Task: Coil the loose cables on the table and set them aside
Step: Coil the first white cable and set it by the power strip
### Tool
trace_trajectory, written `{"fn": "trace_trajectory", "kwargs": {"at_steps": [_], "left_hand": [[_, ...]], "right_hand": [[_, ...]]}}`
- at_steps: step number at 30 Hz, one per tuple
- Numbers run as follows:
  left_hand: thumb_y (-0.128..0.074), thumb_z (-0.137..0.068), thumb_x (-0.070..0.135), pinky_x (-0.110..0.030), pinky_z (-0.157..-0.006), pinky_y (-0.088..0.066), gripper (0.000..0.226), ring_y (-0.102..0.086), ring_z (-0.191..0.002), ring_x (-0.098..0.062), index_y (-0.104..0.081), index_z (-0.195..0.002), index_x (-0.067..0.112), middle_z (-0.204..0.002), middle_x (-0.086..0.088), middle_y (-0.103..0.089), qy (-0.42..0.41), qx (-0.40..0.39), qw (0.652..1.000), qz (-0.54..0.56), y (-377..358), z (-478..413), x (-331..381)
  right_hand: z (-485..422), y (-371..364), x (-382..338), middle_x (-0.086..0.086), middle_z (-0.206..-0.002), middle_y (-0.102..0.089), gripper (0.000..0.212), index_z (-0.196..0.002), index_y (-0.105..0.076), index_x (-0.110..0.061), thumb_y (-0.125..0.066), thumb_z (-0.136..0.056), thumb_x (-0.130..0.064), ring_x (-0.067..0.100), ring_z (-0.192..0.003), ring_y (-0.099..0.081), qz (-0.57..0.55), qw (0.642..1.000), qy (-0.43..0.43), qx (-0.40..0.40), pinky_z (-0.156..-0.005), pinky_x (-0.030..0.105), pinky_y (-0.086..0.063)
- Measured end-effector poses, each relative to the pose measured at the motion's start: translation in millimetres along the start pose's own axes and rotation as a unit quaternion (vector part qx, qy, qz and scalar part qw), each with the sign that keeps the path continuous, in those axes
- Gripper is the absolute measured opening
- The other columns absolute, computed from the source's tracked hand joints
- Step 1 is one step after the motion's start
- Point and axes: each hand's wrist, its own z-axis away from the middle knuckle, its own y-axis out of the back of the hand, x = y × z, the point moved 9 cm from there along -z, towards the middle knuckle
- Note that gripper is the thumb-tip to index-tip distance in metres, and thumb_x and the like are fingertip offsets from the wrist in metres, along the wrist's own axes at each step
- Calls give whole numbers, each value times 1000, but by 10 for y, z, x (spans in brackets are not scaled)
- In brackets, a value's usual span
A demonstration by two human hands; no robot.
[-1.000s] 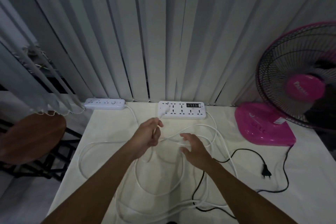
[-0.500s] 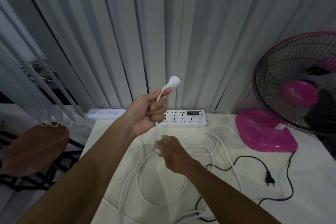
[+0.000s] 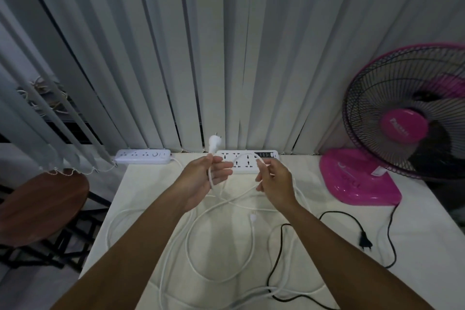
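My left hand (image 3: 203,178) grips a white cable just below its white plug (image 3: 215,142), which sticks up above my fingers. From there the white cable (image 3: 245,156) arcs over to my right hand (image 3: 275,180), which pinches it and holds up a small loop. The remaining cable (image 3: 191,254) lies in loose tangled loops on the white table (image 3: 130,199). A black cable (image 3: 276,257) with a black plug (image 3: 364,243) lies at the right and runs to the fan.
Two white power strips sit at the table's back edge, a small one (image 3: 143,156) on the left and a larger one (image 3: 247,165) behind my hands. A pink fan (image 3: 402,138) stands back right. A brown stool (image 3: 42,206) is left of the table. Vertical blinds hang behind.
My left hand lifted the white plug off the table, then came down a little. My right hand rose from the table, took the cable and formed a loop between both hands.
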Motion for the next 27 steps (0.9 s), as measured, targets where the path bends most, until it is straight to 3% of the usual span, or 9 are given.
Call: {"fn": "trace_trajectory", "kwargs": {"at_steps": [3,8,10,13,15,18,22,25,27], "left_hand": [[-31,-107,25,-44,-103,-45,38,-65,-106,-32,-51,-123,-4,-123,-23,-63,8,11,999,42,-39,-71,-121],[-29,-108,23,-48,-106,-43,42,-60,-110,-35,-50,-127,-7,-121,-24,-63,43,0,996,84,-201,-109,-122],[-29,-108,23,-47,-97,-47,37,-63,-99,-35,-53,-117,-3,-100,-21,-67,50,-1,994,96,-255,-97,-71],[-32,-107,23,-43,-89,-51,30,-59,-76,-30,-53,-102,2,-71,-11,-52,45,18,991,128,-251,-110,-7],[-33,-107,23,-40,-83,-52,30,-55,-69,-27,-53,-100,2,-69,-10,-49,41,23,987,153,-249,-119,9],[-33,-107,25,-41,-86,-55,36,-68,-75,-30,-57,-109,-2,-77,-17,-67,26,8,993,112,-301,-101,-19],[-31,-108,28,-46,-91,-54,36,-72,-71,-31,-55,-104,1,-72,-15,-71,4,-16,997,81,-387,-98,-36],[-32,-107,30,-39,-75,-54,33,-50,-48,-22,-51,-89,9,-52,-4,-44,2,-20,995,93,-418,-105,-20],[-33,-106,31,-32,-61,-47,35,-30,-40,-15,-48,-79,14,-49,2,-27,7,-24,993,112,-418,-91,-4]], "right_hand": [[93,-35,-284,-4,-63,-66,17,-104,-69,-23,-61,-97,-36,8,-43,-60,-8,997,79,6,-41,23,-49],[412,-386,-637,-17,-68,-62,24,-117,-63,-37,-60,-96,-48,10,-53,-60,97,959,250,-91,-53,28,-52],[488,-440,-589,-17,-69,-60,25,-116,-61,-37,-61,-94,-49,10,-57,-58,126,951,262,-106,-57,28,-51],[575,-418,-355,-13,-81,-64,19,-107,-62,-31,-56,-99,-46,8,-71,-59,177,941,263,-122,-67,30,-52],[600,-409,-134,-13,-92,-67,19,-105,-62,-27,-48,-103,-40,11,-84,-62,215,936,227,-160,-79,36,-53],[572,-345,22,-16,-90,-66,17,-102,-61,-25,-45,-105,-30,13,-86,-63,230,938,185,-180,-82,41,-52],[563,-356,-73,-33,-83,-61,22,-110,-65,-30,-47,-101,-38,0,-79,-60,237,934,201,-178,-78,27,-51],[534,-339,-65,-24,-88,-67,28,-109,-67,-29,-48,-100,-46,3,-80,-59,288,920,212,-159,-77,27,-46],[512,-265,-47,-9,-90,-70,24,-104,-70,-23,-51,-100,-38,19,-84,-61,352,895,246,-119,-78,36,-46]]}}
